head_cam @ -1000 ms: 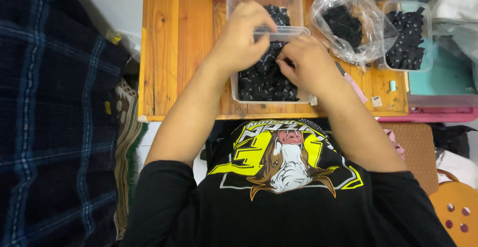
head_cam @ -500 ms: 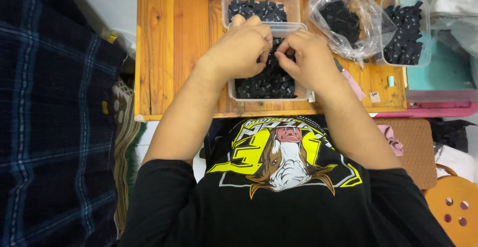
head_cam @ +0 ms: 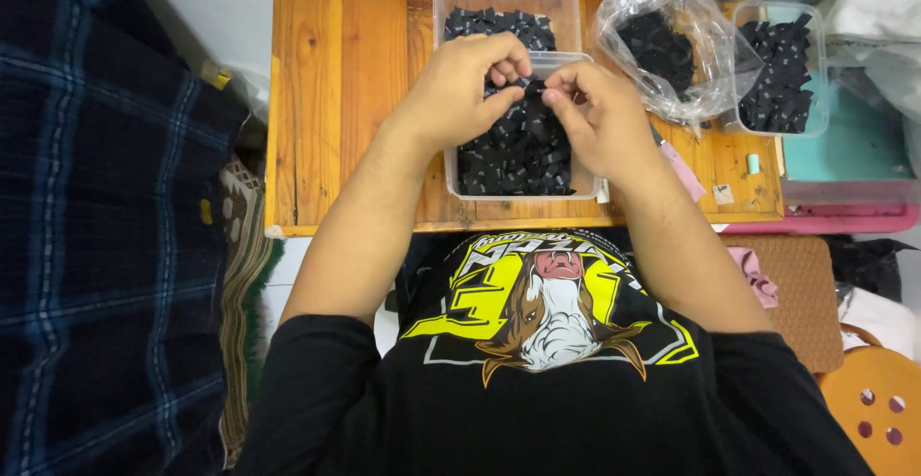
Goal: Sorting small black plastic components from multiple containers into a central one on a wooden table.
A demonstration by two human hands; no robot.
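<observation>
Here, the left hand point(head_cam: 460, 92) and right hand point(head_cam: 600, 116) both pinch one small black piece point(head_cam: 531, 85) above the near tub point(head_cam: 523, 154) on the table point(head_cam: 326, 102).

surface point(head_cam: 326, 92) is varnished wood with visible grain, tubs point(head_cam: 460, 183) are clear smooth plastic, black pieces point(head_cam: 518, 150) look matt, bag point(head_cam: 710, 63) crinkly glossy plastic

Left hand point(head_cam: 459, 92), right hand point(head_cam: 597, 116) pinch black piece point(head_cam: 533, 88) over tub point(head_cam: 518, 154).

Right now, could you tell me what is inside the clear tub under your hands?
The clear tub holds small black pieces. Both hands cover its upper part, so that portion cannot be seen.
</observation>
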